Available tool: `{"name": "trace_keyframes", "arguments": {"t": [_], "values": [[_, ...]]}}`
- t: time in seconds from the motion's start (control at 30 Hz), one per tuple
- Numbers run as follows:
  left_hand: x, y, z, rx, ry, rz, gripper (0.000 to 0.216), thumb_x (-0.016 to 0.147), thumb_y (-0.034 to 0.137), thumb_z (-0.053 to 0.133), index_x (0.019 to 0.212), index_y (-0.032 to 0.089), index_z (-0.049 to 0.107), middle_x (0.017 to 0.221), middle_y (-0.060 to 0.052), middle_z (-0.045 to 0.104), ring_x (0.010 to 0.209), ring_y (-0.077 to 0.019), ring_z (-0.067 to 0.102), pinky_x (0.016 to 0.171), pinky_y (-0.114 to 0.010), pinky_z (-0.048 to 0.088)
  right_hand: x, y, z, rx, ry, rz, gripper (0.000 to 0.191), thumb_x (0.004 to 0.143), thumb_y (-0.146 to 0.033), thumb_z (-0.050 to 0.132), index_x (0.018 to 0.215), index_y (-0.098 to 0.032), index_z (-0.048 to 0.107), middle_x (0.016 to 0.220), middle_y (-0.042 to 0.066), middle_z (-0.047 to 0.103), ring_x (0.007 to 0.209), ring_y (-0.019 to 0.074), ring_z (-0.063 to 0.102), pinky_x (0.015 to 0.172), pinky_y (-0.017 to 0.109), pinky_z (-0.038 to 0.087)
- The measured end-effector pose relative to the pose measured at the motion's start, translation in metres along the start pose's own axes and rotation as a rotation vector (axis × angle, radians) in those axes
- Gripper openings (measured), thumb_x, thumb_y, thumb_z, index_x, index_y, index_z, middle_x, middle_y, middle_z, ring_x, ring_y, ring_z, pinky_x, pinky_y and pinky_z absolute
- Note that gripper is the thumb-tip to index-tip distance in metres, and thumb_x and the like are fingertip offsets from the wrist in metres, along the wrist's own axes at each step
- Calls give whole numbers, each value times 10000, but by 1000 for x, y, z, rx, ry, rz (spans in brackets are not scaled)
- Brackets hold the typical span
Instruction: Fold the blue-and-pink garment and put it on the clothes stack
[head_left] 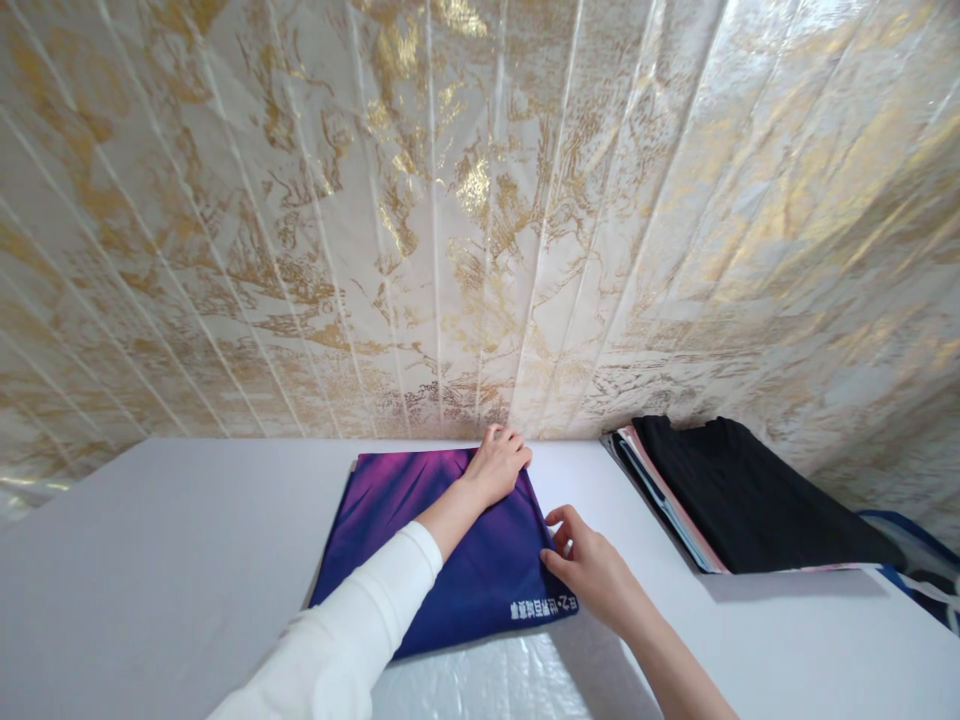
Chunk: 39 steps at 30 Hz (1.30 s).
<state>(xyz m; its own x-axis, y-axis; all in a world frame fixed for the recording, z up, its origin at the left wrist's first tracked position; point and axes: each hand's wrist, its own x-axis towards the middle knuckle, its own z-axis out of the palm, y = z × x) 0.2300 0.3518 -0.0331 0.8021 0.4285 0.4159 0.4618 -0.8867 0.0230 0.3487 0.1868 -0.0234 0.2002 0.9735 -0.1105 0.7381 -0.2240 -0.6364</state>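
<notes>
A folded purple-and-navy garment (480,560) lies flat on the white table, with white printed characters near its front right corner. My left hand (499,468) rests on its far right corner, palm down, the fingers slightly bent over the edge. At the garment's right edge is my right hand (589,565), thumb and forefinger apart and close to the fabric; I see nothing held between them. My white left sleeve crosses over the garment and hides part of it. Shiny, crinkled clear plastic (495,685) shows at the near side of the garment.
To the right, a stack of folded clothes (750,495) has a black shirt on top. Beyond it, at the far right, lies a blue-edged item (911,540), partly out of frame. A white-and-gold patterned covering (480,250) rises behind the white table (172,560).
</notes>
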Motion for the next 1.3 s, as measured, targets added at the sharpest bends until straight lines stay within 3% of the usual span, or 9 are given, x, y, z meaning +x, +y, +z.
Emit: {"name": "trace_keyframes", "arguments": {"t": [0.17,0.3,0.4,0.57,0.7,0.8,0.93,1.13,1.3], "values": [[-6,-2,6,-33,41,-109,274,877,27,477,1037,197,620,1115,-71,592,1083,-228,495,954,-419,349,5,7,4,214,1,-5,228,780,-320,527,990,-242,486,715,-42,601,599,145,555,580,249,365],[-9,-4,7,-69,60,-174,203,928,167,533,1125,176,580,1168,-60,573,1061,-222,544,904,-422,439,8,11,6,317,-71,3,224,771,-270,517,985,-235,465,576,-94,477,531,131,485,531,234,320],[-11,-6,8,-84,41,-196,227,925,293,579,1112,163,589,1164,-70,584,1032,-224,578,880,-435,481,6,9,3,223,-57,-22,291,730,-201,543,1003,-233,447,625,-86,491,578,133,498,561,234,327],[-11,-6,9,-97,13,-206,231,923,300,584,1107,163,598,1154,-71,594,1029,-225,584,882,-443,481,1,4,-3,-2,-70,-34,264,762,-177,523,1010,-240,458,665,-58,559,609,150,526,596,245,335],[-8,-6,5,-139,1,-116,246,923,117,509,1110,222,628,1179,-51,617,1116,-219,516,928,-413,401,1,1,-3,18,8,-58,245,829,-218,448,1073,-237,444,746,-23,625,660,168,568,647,263,369],[-2,-8,1,-179,-38,23,329,882,18,473,972,261,676,1086,0,677,1116,-177,499,955,-364,331,3,0,0,53,50,-55,226,834,-275,455,1058,-242,463,765,-15,634,674,174,593,644,266,382],[5,-12,-4,-193,-57,118,280,812,-4,500,824,222,664,933,9,701,1080,-187,500,957,-363,290,8,5,4,126,52,-54,188,813,-320,505,983,-239,514,707,-32,599,631,163,580,597,258,386],[8,-12,-5,-195,-54,183,293,717,-30,502,780,219,642,881,18,694,1052,-181,503,971,-358,258,19,14,14,255,77,-89,229,792,-342,545,982,-218,578,598,-60,525,574,145,523,550,240,359],[11,-10,-7,-178,-48,193,257,738,-14,481,710,204,615,809,9,679,1012,-180,520,976,-359,245,21,6,13,286,57,-107,179,799,-381,512,741,-213,533,587,-43,517,575,140,485,542,236,339]]}}
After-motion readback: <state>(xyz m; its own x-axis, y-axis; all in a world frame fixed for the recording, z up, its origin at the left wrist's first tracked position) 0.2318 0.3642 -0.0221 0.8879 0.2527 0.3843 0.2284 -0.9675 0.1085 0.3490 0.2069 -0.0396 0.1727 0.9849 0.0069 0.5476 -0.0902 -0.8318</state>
